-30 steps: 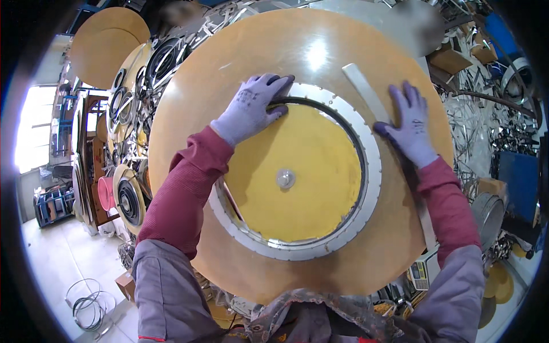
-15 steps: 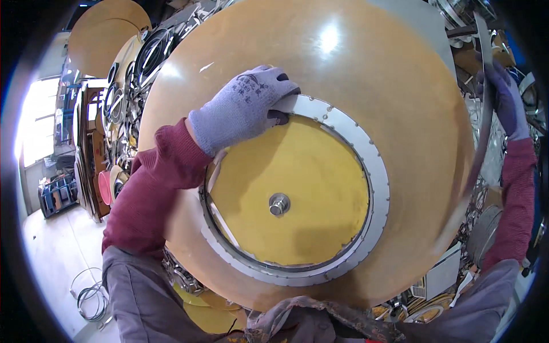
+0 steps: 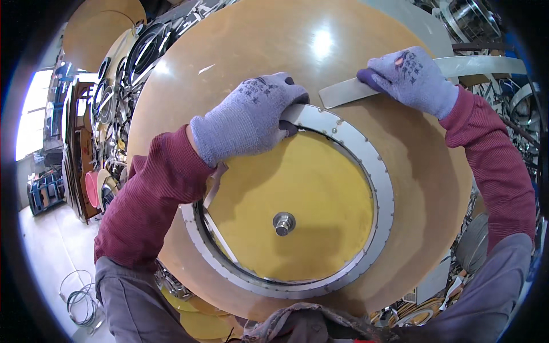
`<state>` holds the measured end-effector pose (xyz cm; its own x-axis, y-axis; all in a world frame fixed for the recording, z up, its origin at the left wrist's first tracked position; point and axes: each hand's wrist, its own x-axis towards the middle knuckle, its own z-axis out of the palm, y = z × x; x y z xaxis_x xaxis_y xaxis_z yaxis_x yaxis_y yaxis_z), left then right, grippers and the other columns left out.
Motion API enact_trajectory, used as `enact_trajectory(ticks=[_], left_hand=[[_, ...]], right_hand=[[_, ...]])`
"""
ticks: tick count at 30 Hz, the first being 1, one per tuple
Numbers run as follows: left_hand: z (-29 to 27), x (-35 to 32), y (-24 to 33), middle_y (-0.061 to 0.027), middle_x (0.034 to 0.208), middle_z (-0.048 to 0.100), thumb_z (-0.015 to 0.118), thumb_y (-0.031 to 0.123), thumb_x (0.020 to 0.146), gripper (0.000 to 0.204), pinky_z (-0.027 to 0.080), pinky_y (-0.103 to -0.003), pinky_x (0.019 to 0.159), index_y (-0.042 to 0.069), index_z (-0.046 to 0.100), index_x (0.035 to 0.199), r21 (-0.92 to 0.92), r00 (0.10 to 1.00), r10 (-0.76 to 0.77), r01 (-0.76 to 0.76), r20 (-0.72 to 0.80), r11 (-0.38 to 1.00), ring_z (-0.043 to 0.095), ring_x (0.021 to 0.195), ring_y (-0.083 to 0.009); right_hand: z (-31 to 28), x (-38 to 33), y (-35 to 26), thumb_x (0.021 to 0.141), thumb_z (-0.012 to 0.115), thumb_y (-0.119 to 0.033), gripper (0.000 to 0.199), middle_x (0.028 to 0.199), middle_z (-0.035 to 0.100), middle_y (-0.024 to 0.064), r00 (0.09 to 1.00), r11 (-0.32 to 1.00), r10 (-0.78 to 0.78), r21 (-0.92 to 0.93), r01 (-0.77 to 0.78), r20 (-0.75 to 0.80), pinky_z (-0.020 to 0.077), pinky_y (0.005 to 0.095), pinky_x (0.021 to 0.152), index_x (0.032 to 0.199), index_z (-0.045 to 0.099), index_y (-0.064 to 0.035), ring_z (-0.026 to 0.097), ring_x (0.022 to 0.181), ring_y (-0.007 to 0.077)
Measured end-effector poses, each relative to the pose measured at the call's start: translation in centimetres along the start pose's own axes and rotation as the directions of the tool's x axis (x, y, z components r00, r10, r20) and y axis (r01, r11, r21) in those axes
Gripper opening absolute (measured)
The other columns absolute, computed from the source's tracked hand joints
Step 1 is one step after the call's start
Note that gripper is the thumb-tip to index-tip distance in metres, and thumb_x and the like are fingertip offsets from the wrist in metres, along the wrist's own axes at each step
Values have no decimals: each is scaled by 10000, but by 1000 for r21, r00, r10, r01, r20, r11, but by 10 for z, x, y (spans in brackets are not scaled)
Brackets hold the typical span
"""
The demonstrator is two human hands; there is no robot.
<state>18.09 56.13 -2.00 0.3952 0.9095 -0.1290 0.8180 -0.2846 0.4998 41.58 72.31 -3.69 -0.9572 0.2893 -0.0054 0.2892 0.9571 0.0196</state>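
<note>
In its grey-purple glove, my left hand (image 3: 251, 117) is closed over the top-left of a flat silver metal ring (image 3: 384, 194) with small studs along it. The ring lies on a large round tan board (image 3: 429, 188) and surrounds a yellow disc (image 3: 303, 177). A bolt (image 3: 283, 223) stands up at the disc's middle. To the upper right, my gloved right hand (image 3: 412, 80) grips a long, curved metal strip (image 3: 346, 93) near one end. That end points toward the ring, apart from it; the rest trails right beyond the board. A pale narrow strip (image 3: 220, 234) lies inside the ring's left side.
Metal strips and black coils (image 3: 150, 51) are heaped beyond the board's left edge. A pink container (image 3: 91, 188) stands farther left, and a coiled cable (image 3: 80, 303) lies on the floor. Shiny metal rings (image 3: 472, 23) sit at upper right; more scrap surrounds the board's right edge.
My right hand has come from the far right in over the board, swinging the metal strip from upright to nearly level. My left hand keeps its hold on the ring.
</note>
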Motion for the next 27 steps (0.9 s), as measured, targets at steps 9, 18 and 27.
enact_trajectory(ticks=[9, 18, 27], left_hand=[[1, -3, -7, -141, 927, 578, 730, 84, 649, 415, 467, -406, 785, 37, 609, 1043, -43, 998, 19, -21, -67, 999, 574, 884, -346], [6, -6, -7, -130, 897, 573, 724, 62, 643, 385, 474, -397, 747, 51, 606, 1010, -104, 994, 1, -12, -112, 995, 576, 849, -334], [5, -10, 11, -151, 911, 570, 700, 51, 678, 419, 474, -407, 757, 37, 543, 1066, 142, 991, -70, 87, -118, 986, 566, 865, -369]], right_hand=[[10, 20, -3, 946, 456, -400, 344, 585, 542, 98, 965, 970, -244, -18, 243, -93, 448, 376, 507, 817, 616, -124, 581, 539, 265], [-1, 30, -9, 918, 536, -319, 245, 573, 513, 91, 952, 958, -288, -9, 288, -102, 434, 366, 497, 817, 565, -98, 563, 528, 263], [11, 18, -3, 884, 577, -288, 168, 621, 544, 74, 941, 942, -268, 149, 301, -208, 438, 362, 496, 911, 623, -129, 566, 541, 270]])
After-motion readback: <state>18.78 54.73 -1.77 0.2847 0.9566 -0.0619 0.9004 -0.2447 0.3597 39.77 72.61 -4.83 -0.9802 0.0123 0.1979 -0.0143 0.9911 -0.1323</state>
